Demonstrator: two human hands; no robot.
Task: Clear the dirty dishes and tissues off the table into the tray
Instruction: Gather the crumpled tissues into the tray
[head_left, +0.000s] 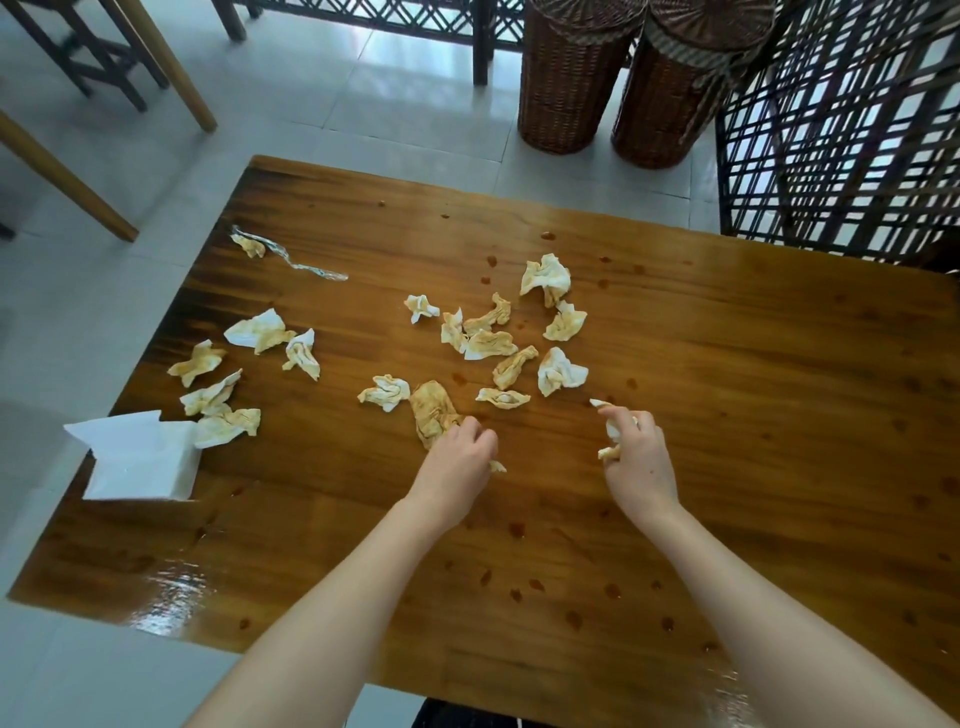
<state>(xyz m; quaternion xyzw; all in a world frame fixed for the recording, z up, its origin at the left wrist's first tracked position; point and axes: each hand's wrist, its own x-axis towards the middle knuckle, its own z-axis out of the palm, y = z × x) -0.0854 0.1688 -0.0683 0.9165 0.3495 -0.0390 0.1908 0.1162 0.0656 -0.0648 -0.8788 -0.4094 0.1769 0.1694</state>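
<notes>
Baskets: two tall brown woven wicker baskets (566, 93) (667, 109), upright, side by side at 1 o'clock.
Screen: dark lattice screen (841, 135) at 2 o'clock, just beside the baskets.
Floor: pale grey glossy floor tiles (363, 93), 9 to 12 o'clock.
Legs: slanted light wooden legs (67, 182) at 10 o'clock; dark wooden stool legs (104, 57) at 11.
Wrapper: crumpled clear plastic strip (296, 262) at 10 o'clock.

Near end of a brown-stained tissue (430, 410) hidden beneath the curled fingers of the left hand (460, 457). Most of a white tissue (614, 429) buried inside the fingers of the right hand (641, 462), only scraps poking out. Far right of those fingers, table (779, 415) cut off by the frame edge. Behind both wrists, dark shape (457, 717) cropped, unidentifiable.
</notes>
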